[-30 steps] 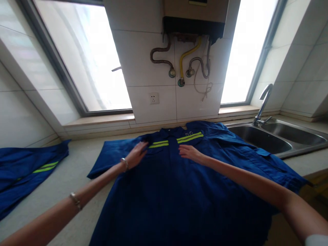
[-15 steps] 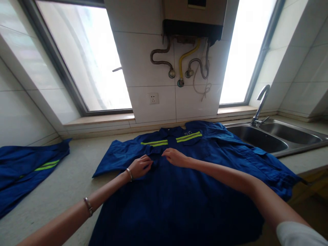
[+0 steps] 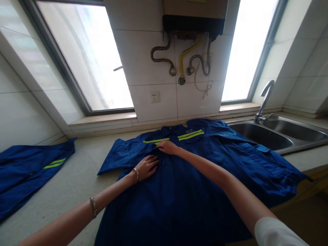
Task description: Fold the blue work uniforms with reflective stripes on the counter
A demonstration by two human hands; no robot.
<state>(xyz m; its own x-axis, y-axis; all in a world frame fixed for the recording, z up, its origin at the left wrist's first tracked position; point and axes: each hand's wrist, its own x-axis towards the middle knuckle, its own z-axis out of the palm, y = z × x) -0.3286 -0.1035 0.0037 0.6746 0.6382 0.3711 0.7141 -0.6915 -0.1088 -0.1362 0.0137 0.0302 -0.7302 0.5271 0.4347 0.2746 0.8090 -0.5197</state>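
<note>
Hands lie flat with fingers loose on the blue work jacket (image 3: 194, 184) mid-frame: left hand (image 3: 147, 166) below, right hand (image 3: 167, 147) by its yellow stripe (image 3: 156, 140).

Pretty clearly somebody's home kitchen. Off to the right of the right hand (image 3: 167, 147) there's a stainless double sink (image 3: 256, 136) set into the table (image 3: 77, 174), with a curved chrome tap (image 3: 265, 97) behind it. Straight past both hands, high on the wall, hangs a water heater (image 3: 194, 13) with corrugated hoses (image 3: 164, 56) and a yellow hose (image 3: 188, 54) running down into the tiles, and a white wall socket (image 3: 155, 97) just below them. White glazed tiles (image 3: 151, 44) all round, a big window (image 3: 84, 58) beyond the left hand (image 3: 147, 166), a second window (image 3: 246, 51) above the sink, both with pale stone sills. Small and domestic, nothing commercial about it.
</note>
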